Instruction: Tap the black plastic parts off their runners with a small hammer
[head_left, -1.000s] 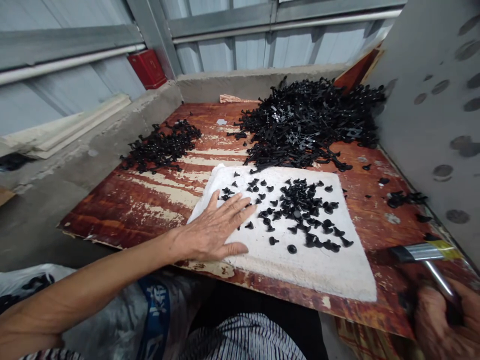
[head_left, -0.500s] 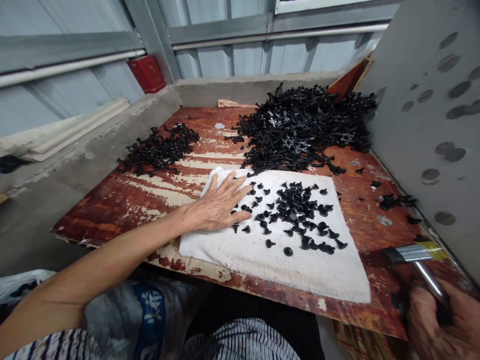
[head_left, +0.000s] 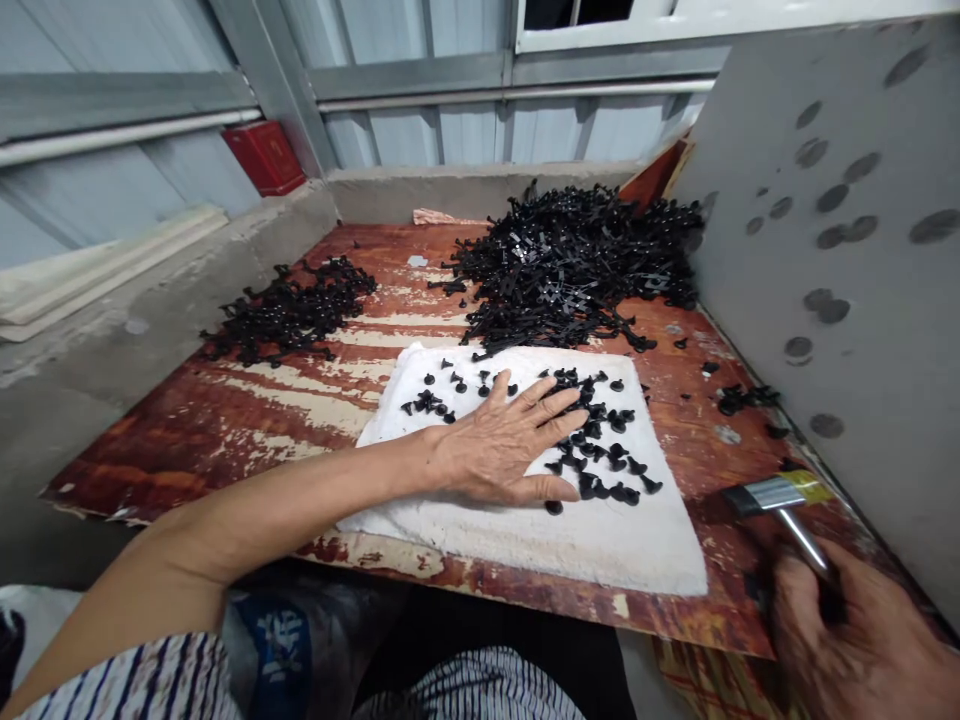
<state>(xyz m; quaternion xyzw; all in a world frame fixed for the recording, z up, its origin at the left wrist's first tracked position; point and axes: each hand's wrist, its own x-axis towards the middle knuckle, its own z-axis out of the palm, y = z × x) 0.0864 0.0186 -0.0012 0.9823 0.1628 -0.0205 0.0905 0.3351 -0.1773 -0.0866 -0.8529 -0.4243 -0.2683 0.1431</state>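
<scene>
Your two hands are well apart. Your left hand (head_left: pixel 510 450) lies flat, fingers spread, over a white cloth (head_left: pixel 480 545), its fingertips reaching in among small black parts (head_left: pixel 624 493); whether it presses on them, you can't tell from here. More of those parts sit loose just beyond your left thumb and back past your knuckles. Your right hand (head_left: pixel 862 630) is clamped around the handle of a hammer (head_left: pixel 776 492) (yellow shows at one end of its head), just right of the cloth. Ahead of your left hand, past the cloth, a large black heap (head_left: pixel 570 260) rests on the worn red-brown counter (head_left: pixel 172 450); a smaller black pile (head_left: pixel 292 310) lies ahead and to that hand's left.
</scene>
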